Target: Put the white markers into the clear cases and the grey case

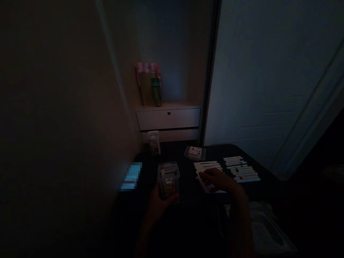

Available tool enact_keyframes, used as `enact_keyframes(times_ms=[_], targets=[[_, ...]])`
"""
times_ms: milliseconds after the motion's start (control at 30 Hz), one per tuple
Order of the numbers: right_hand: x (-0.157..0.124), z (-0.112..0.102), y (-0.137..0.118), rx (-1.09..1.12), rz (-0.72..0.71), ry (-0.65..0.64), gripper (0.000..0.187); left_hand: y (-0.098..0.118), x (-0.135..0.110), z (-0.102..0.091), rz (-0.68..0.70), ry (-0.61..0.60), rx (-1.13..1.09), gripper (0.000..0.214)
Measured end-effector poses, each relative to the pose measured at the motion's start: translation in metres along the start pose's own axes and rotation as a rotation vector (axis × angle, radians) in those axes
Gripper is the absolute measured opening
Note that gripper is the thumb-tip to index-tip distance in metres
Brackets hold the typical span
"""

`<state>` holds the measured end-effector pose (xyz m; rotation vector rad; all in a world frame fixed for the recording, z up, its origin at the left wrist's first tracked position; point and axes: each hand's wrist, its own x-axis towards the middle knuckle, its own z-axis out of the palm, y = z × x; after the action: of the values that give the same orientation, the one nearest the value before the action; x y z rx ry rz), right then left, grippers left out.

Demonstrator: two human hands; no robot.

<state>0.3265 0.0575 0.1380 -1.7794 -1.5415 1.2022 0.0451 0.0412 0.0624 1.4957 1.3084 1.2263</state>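
Observation:
The room is very dark. My left hand (pixel 158 206) is wrapped round a clear plastic box (pixel 168 181) with small coloured items inside, held upright over a dark table (pixel 188 208). My right hand (pixel 215 179) lies palm down on a row of white marker pens (pixel 208 166), its fingers curled over them; whether it grips one is hidden. A second row of white markers (pixel 242 169) with coloured caps lies just to the right of that hand.
A small clear lid or case (pixel 195 152) lies at the table's far side, a small bottle (pixel 154 143) behind it. A lit phone screen (pixel 131 176) glows at the left. A drawer unit (pixel 168 120) carries a striped box (pixel 149 84). A pale tray (pixel 264 229) sits at right.

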Motion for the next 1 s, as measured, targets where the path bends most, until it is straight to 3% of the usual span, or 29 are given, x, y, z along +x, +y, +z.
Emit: enact_keyframes(times_ms=[400, 1000], targets=[[0.003, -0.001, 0.010, 0.002, -0.017, -0.019, 0.049, -0.001, -0.001, -0.002, 0.026, -0.027, -0.026, 0.064], [0.008, 0.010, 0.010, -0.020, -0.068, -0.079, 0.044, 0.000, -0.002, -0.001, 0.014, -0.002, 0.006, 0.064]])
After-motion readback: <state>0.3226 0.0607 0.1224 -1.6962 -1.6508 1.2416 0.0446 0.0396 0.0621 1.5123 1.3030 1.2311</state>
